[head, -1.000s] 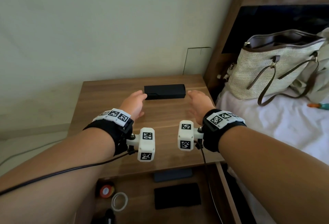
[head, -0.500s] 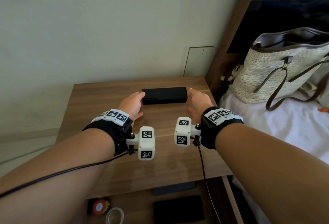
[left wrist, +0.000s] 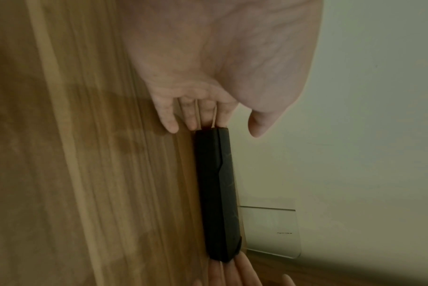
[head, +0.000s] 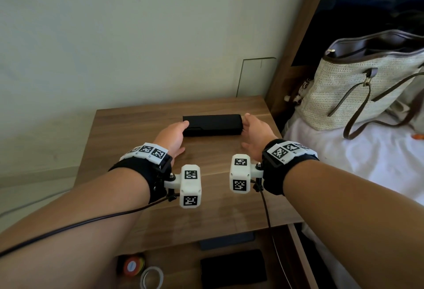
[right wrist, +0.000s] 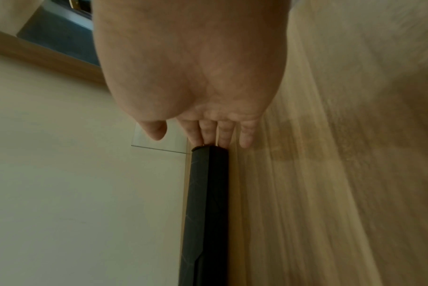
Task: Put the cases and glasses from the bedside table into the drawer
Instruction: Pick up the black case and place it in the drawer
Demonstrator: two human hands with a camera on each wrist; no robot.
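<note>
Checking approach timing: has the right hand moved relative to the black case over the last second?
Yes. The right hand closed leftward onto the case; its fingers now touch the case's right end.

We saw a long black matt glasses case (head: 212,125) on the brown wood-grain bedside table (head: 137,128), whose top looked smooth with a dull sheen. Right of the table, a cream woven straw handbag (head: 358,91) looked rough, with smooth brown leather-like straps.

Black wrist straps (head: 146,169) carry white checker-marked blocks (head: 190,185) and dark cables (head: 91,220).
</note>
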